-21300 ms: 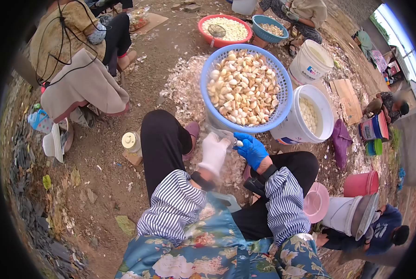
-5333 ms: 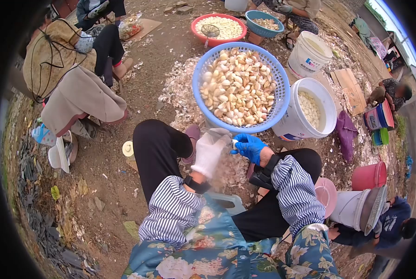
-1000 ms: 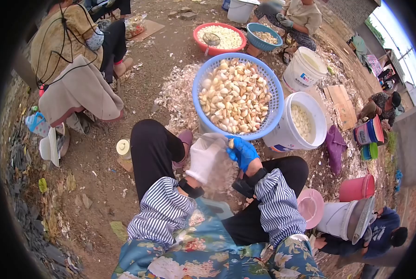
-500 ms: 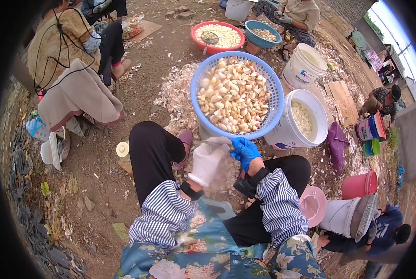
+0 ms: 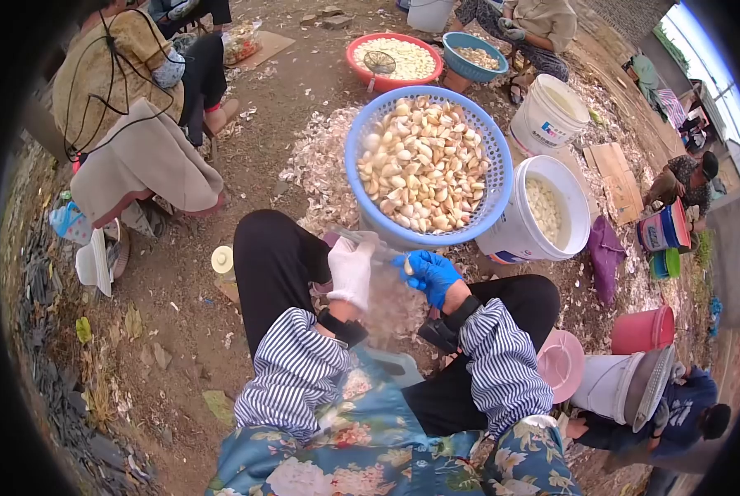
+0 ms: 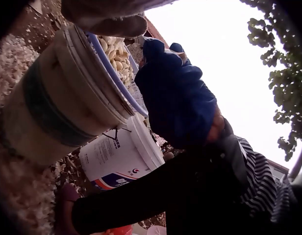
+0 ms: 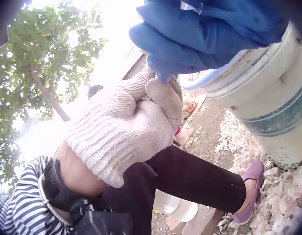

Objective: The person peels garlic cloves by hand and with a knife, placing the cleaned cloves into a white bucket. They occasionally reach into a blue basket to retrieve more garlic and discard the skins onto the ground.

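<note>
In the head view my right hand (image 5: 432,275), in a blue glove, pinches an unpeeled-looking garlic clove (image 5: 408,265) between thumb and fingertips. My left hand (image 5: 352,269) wears a white knit glove and is just left of it, over my lap. Its fingers look curled in the right wrist view, right by the blue fingertips; I cannot tell what they hold. Beyond both hands, a blue perforated basket (image 5: 355,178) full of garlic cloves (image 5: 423,157) rests on a pale bucket (image 6: 48,103). A white bucket (image 5: 580,194) with peeled cloves stands to its right.
Garlic skins (image 5: 316,169) litter the ground. Farther off are a red basin (image 5: 437,62) of peeled cloves with a strainer on top, a teal basin (image 5: 477,68) and another white bucket (image 5: 550,116). Several people sit around. A pink basin (image 5: 561,366) lies at my right.
The left hand has drawn away to the left from the right hand, which stays at about the same place. The two hands were close together half a second ago.
</note>
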Demonstrator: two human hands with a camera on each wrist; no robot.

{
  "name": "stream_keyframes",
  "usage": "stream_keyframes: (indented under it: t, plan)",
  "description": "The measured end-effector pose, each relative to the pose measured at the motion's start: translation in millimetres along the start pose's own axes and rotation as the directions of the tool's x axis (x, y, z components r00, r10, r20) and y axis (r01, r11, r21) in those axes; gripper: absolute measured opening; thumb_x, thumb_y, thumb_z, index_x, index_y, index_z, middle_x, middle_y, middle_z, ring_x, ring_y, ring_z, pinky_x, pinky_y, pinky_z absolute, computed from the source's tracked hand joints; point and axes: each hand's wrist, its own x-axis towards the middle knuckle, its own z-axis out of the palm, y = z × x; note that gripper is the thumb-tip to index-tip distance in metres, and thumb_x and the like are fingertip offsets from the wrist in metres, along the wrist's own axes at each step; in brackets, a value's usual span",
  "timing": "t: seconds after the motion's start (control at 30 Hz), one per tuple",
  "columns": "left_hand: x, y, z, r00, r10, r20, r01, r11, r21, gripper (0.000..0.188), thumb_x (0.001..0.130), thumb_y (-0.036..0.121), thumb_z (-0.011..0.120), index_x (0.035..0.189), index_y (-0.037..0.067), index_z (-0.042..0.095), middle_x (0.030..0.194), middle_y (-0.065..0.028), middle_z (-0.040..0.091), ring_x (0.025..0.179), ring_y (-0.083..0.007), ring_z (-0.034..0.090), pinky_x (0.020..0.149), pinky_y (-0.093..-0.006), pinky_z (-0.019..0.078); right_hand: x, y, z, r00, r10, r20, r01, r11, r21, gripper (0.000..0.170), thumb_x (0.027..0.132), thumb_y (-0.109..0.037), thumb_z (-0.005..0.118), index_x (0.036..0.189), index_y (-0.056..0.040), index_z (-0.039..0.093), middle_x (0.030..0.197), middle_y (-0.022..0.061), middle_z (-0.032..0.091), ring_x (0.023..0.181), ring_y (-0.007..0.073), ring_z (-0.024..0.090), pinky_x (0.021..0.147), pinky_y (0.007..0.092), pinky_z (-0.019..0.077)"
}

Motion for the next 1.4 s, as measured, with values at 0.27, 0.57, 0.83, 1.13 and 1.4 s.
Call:
stream_keyframes:
  t: [0.27, 0.57, 0.83, 1.13, 1.4]
  plan:
    - [-13, 12, 13, 0.992, 0.084, 0.089, -0.085, 0.996, 0.013, 0.015, 0.09, 0.012, 0.062, 0.099, 0.0, 0.06, 0.089, -0.0083, 0.067, 0.076, -0.0115, 0.063, 0.065, -0.024, 0.0516, 8, -2, -17, 0.992, -0.101, -0.08, 0.107, 0.991, 0.085, 0.025, 0.087, -0.011, 0.062, 0.11, -0.0002, 0.062, 0.107, 0.0053, 0.065, 0.078, 0.0074, 0.059, 0.065, 0.0167, 0.0462]
    - [-23, 9, 17, 0.959, 0.124, 0.254, -0.156, 0.982, 0.109, 0.019, 0.089, 0.007, 0.062, 0.106, -0.002, 0.061, 0.095, -0.0082, 0.067, 0.083, -0.0117, 0.064, 0.073, -0.0255, 0.053, 7, -5, -11, 0.975, -0.195, -0.105, 0.203, 0.977, 0.067, 0.035, 0.081, -0.006, 0.068, 0.114, 0.0023, 0.058, 0.108, 0.0095, 0.064, 0.091, 0.0206, 0.064, 0.086, 0.0314, 0.0516]
    - [-24, 8, 19, 0.953, 0.147, 0.265, -0.183, 0.976, 0.118, 0.014, 0.086, 0.005, 0.062, 0.099, -0.001, 0.063, 0.087, -0.0036, 0.066, 0.078, -0.0089, 0.059, 0.071, -0.0235, 0.0474, 5, -6, -8, 0.972, -0.194, -0.133, 0.192, 0.981, -0.025, 0.023, 0.081, 0.002, 0.067, 0.103, 0.0032, 0.061, 0.1, 0.0105, 0.066, 0.091, 0.0202, 0.064, 0.087, 0.0368, 0.0532]
    - [-21, 1, 14, 0.947, 0.235, 0.218, -0.279, 0.938, 0.203, 0.012, 0.089, 0.007, 0.061, 0.099, -0.001, 0.06, 0.088, -0.0076, 0.067, 0.077, -0.0119, 0.063, 0.067, -0.0246, 0.052, 4, -1, -13, 0.988, -0.131, -0.081, 0.127, 0.991, -0.049, 0.027, 0.08, 0.001, 0.068, 0.106, 0.0044, 0.062, 0.101, 0.0085, 0.065, 0.089, 0.0176, 0.064, 0.084, 0.0333, 0.0537]
    - [-10, -10, 10, 0.972, 0.174, 0.16, -0.201, 0.965, 0.17, 0.01, 0.089, 0.006, 0.061, 0.096, -0.001, 0.061, 0.086, -0.0071, 0.066, 0.074, -0.0117, 0.063, 0.066, -0.0243, 0.0512, 0, -6, 5, 0.998, -0.027, 0.056, 0.034, 0.99, -0.139, 0.062, 0.077, -0.001, 0.071, 0.132, 0.0018, 0.043, 0.107, 0.0054, 0.062, 0.096, 0.0147, 0.061, 0.086, 0.03, 0.0507]
